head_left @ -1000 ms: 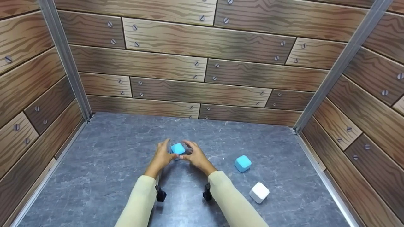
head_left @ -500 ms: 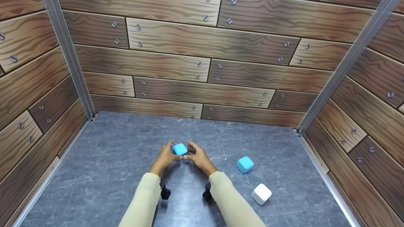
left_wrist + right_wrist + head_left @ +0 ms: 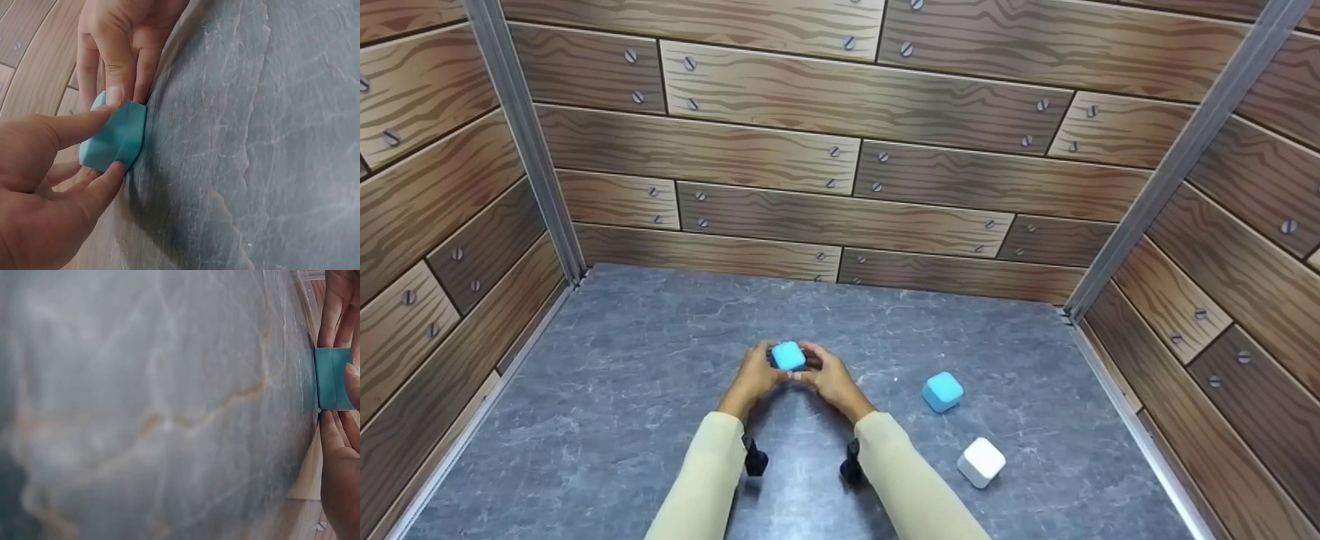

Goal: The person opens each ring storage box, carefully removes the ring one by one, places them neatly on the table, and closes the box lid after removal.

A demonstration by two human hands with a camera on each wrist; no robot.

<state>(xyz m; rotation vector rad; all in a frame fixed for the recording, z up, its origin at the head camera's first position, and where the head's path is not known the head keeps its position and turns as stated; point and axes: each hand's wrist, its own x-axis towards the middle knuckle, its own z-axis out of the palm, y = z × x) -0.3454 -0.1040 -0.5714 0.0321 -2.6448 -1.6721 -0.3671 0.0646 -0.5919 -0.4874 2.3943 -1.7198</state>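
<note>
A light-blue cube with rounded edges (image 3: pixel 788 355) sits between my two hands on the grey marbled surface. My left hand (image 3: pixel 754 376) grips its left side, and my right hand (image 3: pixel 831 377) holds it from the right. In the left wrist view both thumbs lie on the near side of the cube (image 3: pixel 119 135), thumb tips close together, while left fingers curl around its lower edge. In the right wrist view the cube (image 3: pixel 331 379) stands at the surface, fingers of both hands against opposite sides. The far fingers are partly hidden behind the cube.
Another light-blue cube (image 3: pixel 943 391) rests to the right of my right hand. Nearer to me lies a white cube (image 3: pixel 982 462). Wood-patterned walls (image 3: pixel 765 251) with grey metal corner strips (image 3: pixel 521 142) border the surface at the back and both sides.
My fingers have closed in on the blue cube from both sides, the right hand's most clearly. The whole view shifted slightly between the first two frames. The other cubes stay in place.
</note>
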